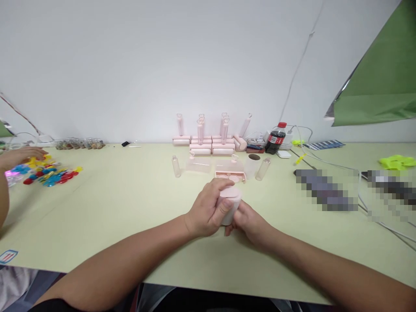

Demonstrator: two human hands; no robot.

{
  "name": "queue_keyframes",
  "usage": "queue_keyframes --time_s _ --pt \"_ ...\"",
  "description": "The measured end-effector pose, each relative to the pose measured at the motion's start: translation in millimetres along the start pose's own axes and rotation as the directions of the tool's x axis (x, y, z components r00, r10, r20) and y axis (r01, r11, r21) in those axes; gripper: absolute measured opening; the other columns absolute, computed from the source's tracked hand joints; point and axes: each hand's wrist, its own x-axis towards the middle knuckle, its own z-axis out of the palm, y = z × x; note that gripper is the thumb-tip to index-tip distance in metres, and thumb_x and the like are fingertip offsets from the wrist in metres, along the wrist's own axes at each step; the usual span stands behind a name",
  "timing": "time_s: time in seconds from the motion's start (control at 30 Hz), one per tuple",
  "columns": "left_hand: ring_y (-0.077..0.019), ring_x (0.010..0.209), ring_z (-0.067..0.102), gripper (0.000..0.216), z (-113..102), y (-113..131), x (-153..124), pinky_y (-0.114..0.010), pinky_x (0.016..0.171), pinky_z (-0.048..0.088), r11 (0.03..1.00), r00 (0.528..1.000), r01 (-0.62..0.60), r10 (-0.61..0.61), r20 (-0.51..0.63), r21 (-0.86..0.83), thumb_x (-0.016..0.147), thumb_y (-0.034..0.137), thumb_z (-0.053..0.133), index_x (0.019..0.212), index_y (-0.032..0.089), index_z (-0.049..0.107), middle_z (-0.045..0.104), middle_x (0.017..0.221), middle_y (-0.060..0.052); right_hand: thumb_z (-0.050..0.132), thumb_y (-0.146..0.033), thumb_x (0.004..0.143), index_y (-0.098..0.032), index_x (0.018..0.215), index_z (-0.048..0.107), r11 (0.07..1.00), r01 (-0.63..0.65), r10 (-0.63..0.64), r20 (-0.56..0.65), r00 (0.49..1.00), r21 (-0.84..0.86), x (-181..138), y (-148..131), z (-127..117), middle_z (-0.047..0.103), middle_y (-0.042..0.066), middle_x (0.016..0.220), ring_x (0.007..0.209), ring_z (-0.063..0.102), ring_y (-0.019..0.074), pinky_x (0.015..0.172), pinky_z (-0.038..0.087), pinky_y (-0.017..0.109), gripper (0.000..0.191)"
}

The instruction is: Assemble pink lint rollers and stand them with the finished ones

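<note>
Both my hands meet over the middle of the pale green table (130, 225). My left hand (208, 210) wraps its fingers and thumb round a pale pink cylindrical container (231, 203). My right hand (248, 221) grips the same container from below and behind, its fingers mostly hidden. Just beyond lie an open pink tray (230, 175) with small round parts, a clear lid (199, 164) and clear little bottles (176, 166).
Stacked pink boxes with upright pink tubes (211, 138) stand at the wall beside a cola bottle (275, 138) and white cables (325, 162). At far left another person's hand (19, 155) rests by colourful plastic pieces (48, 173). Yellow-green items (397, 162) lie right.
</note>
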Motion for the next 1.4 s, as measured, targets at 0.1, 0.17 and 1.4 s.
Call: queue_keyframes --time_s 0.1,0.17,1.4 --pt "-0.0247 0.103 0.053 0.041 -17 -9 7 -0.041 0.088 0.045 0.985 0.981 -0.049 0.079 -0.178 0.167 0.092 0.044 0.045 0.125 0.019 0.043 0.052 0.115 -0.013 0.076 -0.048 0.073 -0.022 0.112 0.055 0.993 -0.05 0.043 -0.061 0.997 -0.107 2 -7 -6 0.057 0.001 0.084 0.069 0.054 0.016 0.053 0.047 0.026 0.051" --pt "-0.0213 0.093 0.052 0.031 -39 -21 13 -0.038 0.083 0.045 0.956 0.929 0.036 0.076 -0.363 0.292 0.088 0.037 0.051 0.114 0.02 0.046 0.051 0.103 -0.009 0.073 -0.047 0.076 -0.022 0.109 0.056 0.99 -0.074 0.059 -0.117 0.991 -0.122 4 -13 -12 0.058 0.001 0.086 0.073 0.056 0.018 0.057 0.049 0.029 0.045" --pt "-0.0107 0.065 0.052 0.036 -36 -36 -2 -0.023 0.061 0.045 0.949 0.968 -0.079 0.0 0.25 0.306 0.093 0.037 0.051 0.124 0.02 0.06 0.054 0.082 -0.002 0.079 -0.034 0.07 -0.024 0.12 0.056 0.983 -0.069 0.108 -0.234 0.966 0.167 7 -29 -25 0.065 0.0 0.084 0.069 0.058 0.015 0.059 0.047 0.025 0.056"
